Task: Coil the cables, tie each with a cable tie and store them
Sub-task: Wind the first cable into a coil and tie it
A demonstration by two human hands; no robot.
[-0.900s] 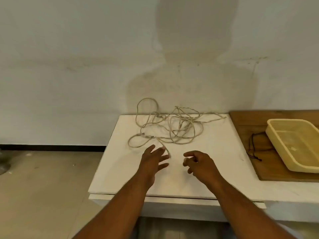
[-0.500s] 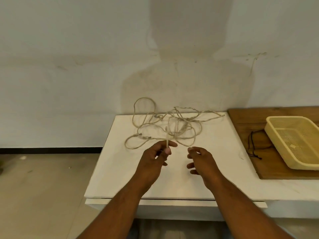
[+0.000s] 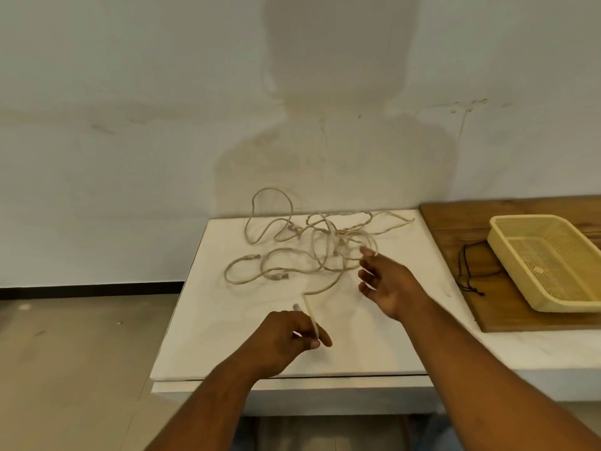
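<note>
Pinches a stiff beige cable (image 3: 322, 289) end between thumb and curled fingers of the left grip (image 3: 286, 340), low over the smooth white table (image 3: 227, 336). Spreads the right grip (image 3: 387, 284) wide, holding nothing, fingertips at the cable's loose tangle of thin round loops. Farther right: thin black cord (image 3: 463, 271) on a wooden board (image 3: 455, 222), beside a yellow mesh basket (image 3: 553, 262).

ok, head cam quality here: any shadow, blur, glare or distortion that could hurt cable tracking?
Head view: light from behind throws the person's soft shadow on the wall; fingertips of the right hand look slightly motion-smeared; pale cables show low contrast on the white table; mild wide-angle stretch toward the corners; no glare.
</note>
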